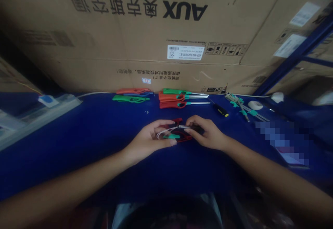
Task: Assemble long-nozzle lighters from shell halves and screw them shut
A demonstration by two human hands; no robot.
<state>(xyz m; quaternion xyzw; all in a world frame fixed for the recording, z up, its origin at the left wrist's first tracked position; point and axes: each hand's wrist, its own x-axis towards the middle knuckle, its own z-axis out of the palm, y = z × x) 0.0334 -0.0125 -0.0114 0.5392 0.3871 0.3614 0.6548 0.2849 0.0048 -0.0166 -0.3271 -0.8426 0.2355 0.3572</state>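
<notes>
In the middle of the blue table, my left hand point(151, 137) is closed around a red gas lighter casing point(186, 137), its fingers and thumb on either side. A teal piece point(170, 136), seemingly the trigger, shows inside it. Thin white wires point(163, 131) loop out between the fingers of that hand. From the right, my right hand point(206, 131) pinches the thin end of the wires over the casing. Its fingertips hide part of what is there, and a dark shape lies under them. Farther back are assembled lighters point(173, 97) in red, orange and green, with metal tubes.
Loose lighter casings point(132, 96) lie at the back left. A black and yellow screwdriver point(220, 109) and several metal tubes with teal parts point(240, 106) are at right. A cardboard box point(125, 49) stands behind the blue table point(99, 166). A pale strip point(47, 114) runs along the left.
</notes>
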